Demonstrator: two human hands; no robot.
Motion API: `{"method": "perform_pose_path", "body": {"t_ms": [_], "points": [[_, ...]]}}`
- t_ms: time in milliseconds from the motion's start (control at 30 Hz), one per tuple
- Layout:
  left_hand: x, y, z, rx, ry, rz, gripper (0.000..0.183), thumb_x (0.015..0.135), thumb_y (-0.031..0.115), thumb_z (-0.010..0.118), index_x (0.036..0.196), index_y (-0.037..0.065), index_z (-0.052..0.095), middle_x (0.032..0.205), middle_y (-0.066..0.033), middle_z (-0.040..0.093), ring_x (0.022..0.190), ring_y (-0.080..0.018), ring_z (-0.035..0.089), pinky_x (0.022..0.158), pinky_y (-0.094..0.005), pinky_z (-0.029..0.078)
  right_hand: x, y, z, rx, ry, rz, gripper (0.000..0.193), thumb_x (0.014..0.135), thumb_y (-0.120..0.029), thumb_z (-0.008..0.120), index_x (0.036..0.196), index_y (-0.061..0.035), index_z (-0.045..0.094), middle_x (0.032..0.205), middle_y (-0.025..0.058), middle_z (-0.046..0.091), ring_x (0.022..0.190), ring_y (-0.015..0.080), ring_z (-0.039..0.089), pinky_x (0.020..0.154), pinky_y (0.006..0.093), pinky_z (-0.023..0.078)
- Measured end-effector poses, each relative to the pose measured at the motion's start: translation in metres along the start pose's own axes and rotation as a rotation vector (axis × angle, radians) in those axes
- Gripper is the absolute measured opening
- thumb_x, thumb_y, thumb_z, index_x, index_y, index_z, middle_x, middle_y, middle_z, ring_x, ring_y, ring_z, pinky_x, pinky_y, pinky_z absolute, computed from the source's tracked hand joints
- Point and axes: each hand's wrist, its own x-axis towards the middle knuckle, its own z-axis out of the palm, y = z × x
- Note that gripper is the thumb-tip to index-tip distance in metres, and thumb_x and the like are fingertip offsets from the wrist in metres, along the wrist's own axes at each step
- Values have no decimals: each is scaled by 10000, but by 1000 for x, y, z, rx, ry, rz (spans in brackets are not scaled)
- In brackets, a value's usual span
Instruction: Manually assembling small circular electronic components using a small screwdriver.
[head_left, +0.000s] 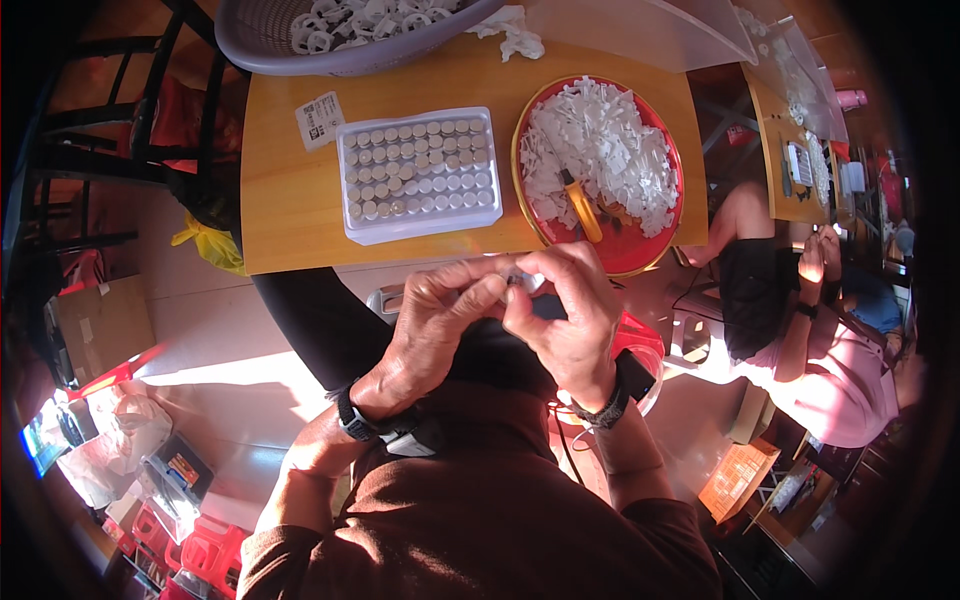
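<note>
Both hands meet in front of my chest, just off the table's near edge. My left hand pinches a small whitish, partly see-through piece, mostly covered by fingertips. My right hand has thumb and index finger closed on the same piece from the other side. Beyond the left hand is a white plastic tray with rows of small round metal pieces; part of its lower right shows paler round slots. Past the right hand, a red round tray carries a heap of small white plastic parts and a yellow-handled tool.
A grey basket of white ring-shaped parts stands on the far left of the wooden table. Near it are a printed label and crumpled tissue. Another person sits at the right. A black metal frame rises at the left.
</note>
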Motion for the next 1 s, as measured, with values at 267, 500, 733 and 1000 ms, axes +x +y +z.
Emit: {"method": "perform_pose_path", "body": {"t_ms": [267, 500, 733, 1000], "points": [[-6, -3, -1, -68, -4, -43, 280, 936, 165, 546, 1163, 10, 596, 1060, -67, 629, 900, -123, 604, 833, -288, 507, -3, -2, -4, 47, -54, 11, 295, 707, 24, 701, 978, -25, 596, 887, 84, 565, 624, 152, 604, 535, 270, 501], [1, -1, -9, -198, -40, -126, 294, 938, 179, 540, 1183, 22, 582, 1066, -73, 626, 911, -150, 619, 838, -298, 517, 7, 3, -21, 269, -133, 118, 206, 813, -2, 615, 1019, -8, 625, 882, 92, 574, 721, 161, 600, 603, 257, 484], [1, -3, -9, -189, -86, -139, 315, 939, 206, 537, 1195, 28, 577, 1116, -73, 613, 925, -142, 608, 822, -288, 516, 8, -9, -27, 500, -91, 399, 139, 838, 9, 600, 967, -10, 651, 882, 103, 609, 730, 178, 593, 640, 268, 469], [1, -1, -8, -178, -90, -139, 323, 938, 214, 538, 1203, 34, 574, 1160, -68, 600, 970, -132, 591, 826, -285, 512, 5, -1, -21, 371, -174, 204, 79, 816, 37, 614, 886, 3, 630, 824, 88, 598, 709, 157, 594, 625, 261, 472]]}}
